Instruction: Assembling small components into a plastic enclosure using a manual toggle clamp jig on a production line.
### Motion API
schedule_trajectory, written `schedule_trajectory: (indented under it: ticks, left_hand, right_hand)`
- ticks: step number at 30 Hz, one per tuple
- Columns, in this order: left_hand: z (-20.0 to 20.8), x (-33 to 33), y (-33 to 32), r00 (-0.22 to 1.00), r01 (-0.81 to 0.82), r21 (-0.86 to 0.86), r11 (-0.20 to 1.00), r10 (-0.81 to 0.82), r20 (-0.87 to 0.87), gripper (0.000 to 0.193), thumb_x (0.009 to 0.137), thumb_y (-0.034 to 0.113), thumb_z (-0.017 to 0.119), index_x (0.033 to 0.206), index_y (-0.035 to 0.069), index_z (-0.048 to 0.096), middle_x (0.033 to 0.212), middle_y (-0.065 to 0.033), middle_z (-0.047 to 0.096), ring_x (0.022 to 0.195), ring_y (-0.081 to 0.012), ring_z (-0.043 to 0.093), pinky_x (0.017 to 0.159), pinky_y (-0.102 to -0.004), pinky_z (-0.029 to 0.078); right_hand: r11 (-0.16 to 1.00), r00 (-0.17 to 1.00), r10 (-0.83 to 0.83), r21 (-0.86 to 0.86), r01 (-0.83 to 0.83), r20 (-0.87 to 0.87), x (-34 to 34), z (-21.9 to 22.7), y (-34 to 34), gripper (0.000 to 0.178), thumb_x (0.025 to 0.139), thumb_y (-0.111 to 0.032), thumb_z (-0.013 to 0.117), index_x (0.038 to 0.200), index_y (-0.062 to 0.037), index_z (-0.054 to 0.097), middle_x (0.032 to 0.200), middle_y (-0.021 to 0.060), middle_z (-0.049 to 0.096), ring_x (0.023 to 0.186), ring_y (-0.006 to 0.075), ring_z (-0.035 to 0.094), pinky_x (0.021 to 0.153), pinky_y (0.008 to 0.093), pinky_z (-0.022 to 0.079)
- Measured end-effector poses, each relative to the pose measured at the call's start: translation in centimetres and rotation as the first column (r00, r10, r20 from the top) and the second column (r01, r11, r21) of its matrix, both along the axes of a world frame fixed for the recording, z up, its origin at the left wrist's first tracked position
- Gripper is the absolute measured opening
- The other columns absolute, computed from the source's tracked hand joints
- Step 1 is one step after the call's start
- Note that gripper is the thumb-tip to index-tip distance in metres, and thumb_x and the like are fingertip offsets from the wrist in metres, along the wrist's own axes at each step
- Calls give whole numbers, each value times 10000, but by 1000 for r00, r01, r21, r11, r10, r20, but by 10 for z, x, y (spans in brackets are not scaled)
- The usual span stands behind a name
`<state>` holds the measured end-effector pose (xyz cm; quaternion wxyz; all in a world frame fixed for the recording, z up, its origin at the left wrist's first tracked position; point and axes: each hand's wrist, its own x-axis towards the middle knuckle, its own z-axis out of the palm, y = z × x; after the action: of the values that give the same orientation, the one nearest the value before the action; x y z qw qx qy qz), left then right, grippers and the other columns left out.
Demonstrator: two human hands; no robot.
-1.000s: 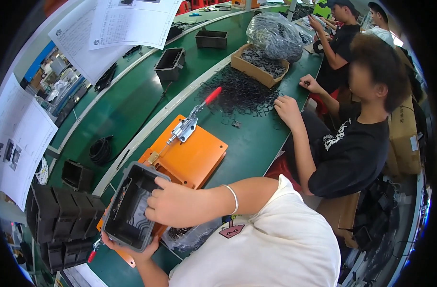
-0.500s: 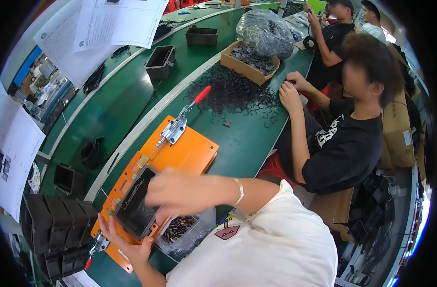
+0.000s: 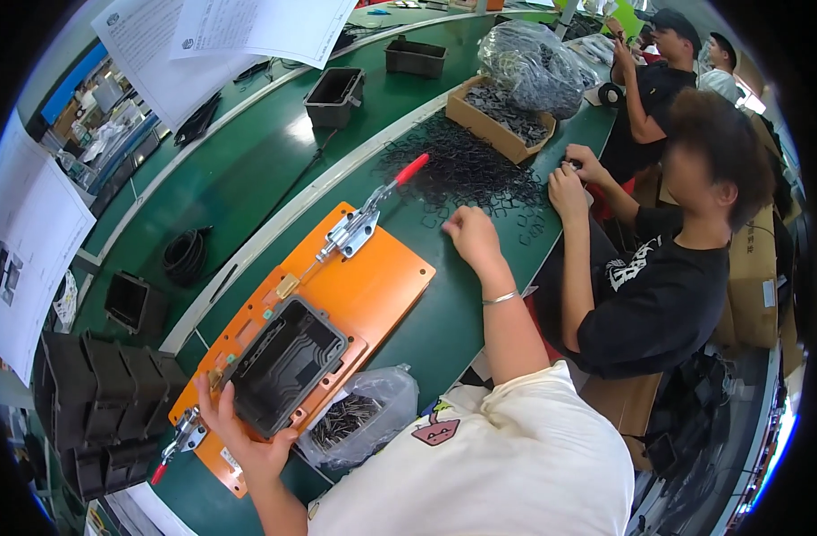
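Note:
A dark grey plastic box (image 3: pixel 292 362), its cavity facing up, sits on an orange fixture plate (image 3: pixel 386 272). My left hand (image 3: pixel 252 447) is open at the box's near-left end, fingers spread along one side and thumb at the other. My right hand (image 3: pixel 476 239) is over the green table beyond the fixture, by the edge of a heap of thin black clips (image 3: pixel 453 170). Its fingers are closed together at the tips; what they hold, if anything, is too small to make out. Red-handled toggle clamps (image 3: pixel 355 230) stand at both ends of the fixture.
A clear bag-lined tub of metal screws (image 3: pixel 350 420) stands beside the fixture. A cardboard box of dark parts (image 3: pixel 498 121) lies beyond the clips. Stacked dark boxes (image 3: pixel 105 393) stand at left, printed sheets (image 3: pixel 256 27) hang above. A co-worker (image 3: pixel 650 277) sits at right.
My right hand has left the inside of the dark box and reached right and away to the edge of the clip heap. My left hand stays by the box. The view has shifted slightly.

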<state>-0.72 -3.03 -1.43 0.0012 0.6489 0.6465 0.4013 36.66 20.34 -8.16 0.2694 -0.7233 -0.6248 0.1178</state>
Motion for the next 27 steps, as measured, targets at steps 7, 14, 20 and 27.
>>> schedule_trajectory:
  ticks: [7, 14, 20, 27]
  left_hand:
    - [-1, -2, -1, 1000, 7, -2, 1000, -7, -2, 974, 647, 773, 649, 1327, 100, 465, 1472, -226, 269, 1374, -411, 262, 1092, -529, 238]
    - [-3, -2, 0, 1000, 27, 16, 1000, -27, 10, 940, 671, 760, 634, 1315, 92, 483, 1469, -221, 292, 1380, -407, 264, 1099, -527, 237]
    - [-2, -2, 2, 996, 67, 35, 997, -68, 49, 899, 663, 704, 695, 1276, 71, 518, 1437, -230, 334, 1373, -448, 262, 1096, -565, 218]
    - [-4, -6, 2, 991, 126, 28, 992, -128, 47, 849, 646, 674, 729, 1222, 75, 558, 1431, -235, 343, 1367, -470, 267, 1090, -577, 224]
  right_hand:
    - [965, 413, 225, 143, -221, -882, -9, 46, -14, 228, 956, -179, 557, 1106, -7, 547, 822, 88, 655, 671, 149, 635, 610, 238, 491]
    - [827, -64, 299, 292, -480, -952, -47, 78, -33, 465, 909, -203, 629, 1282, -7, 431, 850, 97, 620, 738, 135, 606, 598, 204, 462]
    - [706, -87, 315, 295, -644, -945, -80, 79, -41, 283, 885, -258, 662, 998, -11, 583, 811, 75, 607, 693, 126, 590, 595, 207, 459]
    - [622, -26, 311, 224, -751, -950, -140, 115, -33, 225, 915, -238, 631, 943, -26, 561, 815, 66, 625, 731, 117, 629, 563, 207, 479]
